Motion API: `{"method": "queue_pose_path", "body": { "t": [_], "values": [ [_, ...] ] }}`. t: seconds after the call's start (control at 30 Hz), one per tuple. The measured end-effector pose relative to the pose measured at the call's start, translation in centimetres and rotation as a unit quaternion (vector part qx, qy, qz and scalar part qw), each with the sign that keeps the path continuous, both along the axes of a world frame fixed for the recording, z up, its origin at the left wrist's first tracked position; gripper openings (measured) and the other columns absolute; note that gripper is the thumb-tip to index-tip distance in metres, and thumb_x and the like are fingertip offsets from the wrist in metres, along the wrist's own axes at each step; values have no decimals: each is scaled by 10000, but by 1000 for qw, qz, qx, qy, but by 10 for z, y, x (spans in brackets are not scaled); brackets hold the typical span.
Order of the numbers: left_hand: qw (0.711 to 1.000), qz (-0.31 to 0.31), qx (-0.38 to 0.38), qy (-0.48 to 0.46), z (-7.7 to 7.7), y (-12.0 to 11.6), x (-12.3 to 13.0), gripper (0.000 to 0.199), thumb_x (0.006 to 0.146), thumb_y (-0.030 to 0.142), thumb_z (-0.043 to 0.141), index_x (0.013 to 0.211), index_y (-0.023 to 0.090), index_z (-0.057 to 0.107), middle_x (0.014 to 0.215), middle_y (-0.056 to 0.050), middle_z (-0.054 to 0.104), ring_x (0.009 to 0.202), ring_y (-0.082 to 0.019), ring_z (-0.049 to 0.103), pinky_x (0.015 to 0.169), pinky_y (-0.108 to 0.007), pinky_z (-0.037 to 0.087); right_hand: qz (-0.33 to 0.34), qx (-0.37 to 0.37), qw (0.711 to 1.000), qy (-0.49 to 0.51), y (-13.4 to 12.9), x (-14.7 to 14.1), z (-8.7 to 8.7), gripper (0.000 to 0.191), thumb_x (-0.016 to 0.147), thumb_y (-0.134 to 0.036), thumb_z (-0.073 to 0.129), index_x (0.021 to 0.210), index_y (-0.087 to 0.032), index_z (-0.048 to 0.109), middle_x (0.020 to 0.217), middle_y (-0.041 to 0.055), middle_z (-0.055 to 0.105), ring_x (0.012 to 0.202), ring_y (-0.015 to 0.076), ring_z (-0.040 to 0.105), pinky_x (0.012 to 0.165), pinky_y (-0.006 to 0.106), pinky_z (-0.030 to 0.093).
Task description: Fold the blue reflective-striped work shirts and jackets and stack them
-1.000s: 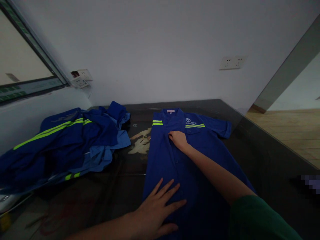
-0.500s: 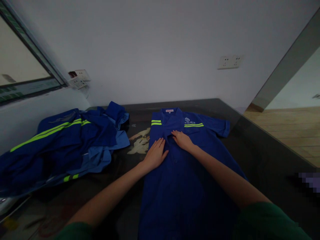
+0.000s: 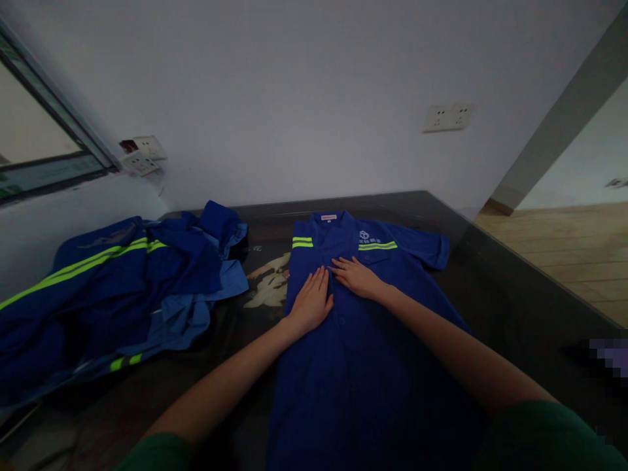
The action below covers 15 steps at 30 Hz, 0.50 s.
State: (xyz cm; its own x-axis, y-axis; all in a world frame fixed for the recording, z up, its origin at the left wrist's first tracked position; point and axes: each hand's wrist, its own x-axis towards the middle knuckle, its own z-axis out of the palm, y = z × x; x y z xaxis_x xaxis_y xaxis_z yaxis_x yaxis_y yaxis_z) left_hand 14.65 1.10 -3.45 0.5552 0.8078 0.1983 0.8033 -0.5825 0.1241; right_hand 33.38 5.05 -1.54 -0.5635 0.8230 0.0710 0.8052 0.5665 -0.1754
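A dark blue short-sleeved work shirt (image 3: pixel 343 366) lies front up before me, its collar at the far end. Yellow-green reflective strips and a white chest logo mark it. Its right-hand sleeve is spread out; on the left no sleeve shows. My left hand (image 3: pixel 313 302) rests flat on the chest, left of the button line, fingers stretched. On the other side of that line lies my right hand (image 3: pixel 358 276), fingers spread on the cloth below the logo. The fingertips of both hands come close together at the front opening.
A heap of blue garments (image 3: pixel 112 281) with reflective stripes covers the left of the dark table (image 3: pixel 510 314). White wall sockets (image 3: pixel 449 118) sit on the wall behind. A pale patterned patch (image 3: pixel 267 284) shows on the tabletop between heap and shirt. A blurred purple thing is at the right edge.
My right hand has moved slightly left and down on the shirt, nearer my left hand, at the front opening. The raised fold of cloth there lies flatter. The view has shifted a little.
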Motion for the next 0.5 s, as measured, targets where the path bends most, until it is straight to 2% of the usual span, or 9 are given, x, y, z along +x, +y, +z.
{"method": "queue_pose_path", "body": {
  "t": [0.13, 0.27, 0.4, 0.5],
  "values": [
    [1000, -14, 14, 17, 3, 5, 2, 612, 903, 293, 400, 1437, 3, 325, 1525, -215, 294, 1440, -259, 233, 1197, -435, 188, 27, -27, 997, 67, 4, 5, -4, 406, 925, -159, 434, 1303, -165, 582, 1457, 120, 444, 1379, 243, 368, 1143, 511, 250],
    [1000, -16, 11, 16, 2, 8, 4, 573, 909, 289, 394, 1424, 41, 371, 1518, -185, 329, 1431, -242, 268, 1191, -425, 209, -3, -63, 983, 174, 10, 12, -11, 530, 783, 10, 412, 1223, -166, 647, 1379, 81, 538, 1324, 189, 450, 1141, 404, 310],
    [1000, -10, -20, 19, 2, 8, 4, 559, 928, 303, 382, 1436, 70, 378, 1544, -155, 286, 1436, -232, 256, 1185, -411, 229, -48, -50, 970, 233, 14, 16, -8, 510, 769, 9, 389, 1121, -177, 707, 1253, 46, 644, 1200, 166, 577, 1087, 329, 397],
    [999, 1, -35, 22, 3, 5, 5, 564, 935, 324, 378, 1450, 92, 363, 1555, -137, 267, 1445, -229, 233, 1186, -428, 220, -76, -12, 969, 236, 11, 9, -4, 469, 819, -32, 391, 1158, -164, 688, 1231, 58, 659, 1171, 168, 598, 1063, 323, 422]
  ]
}}
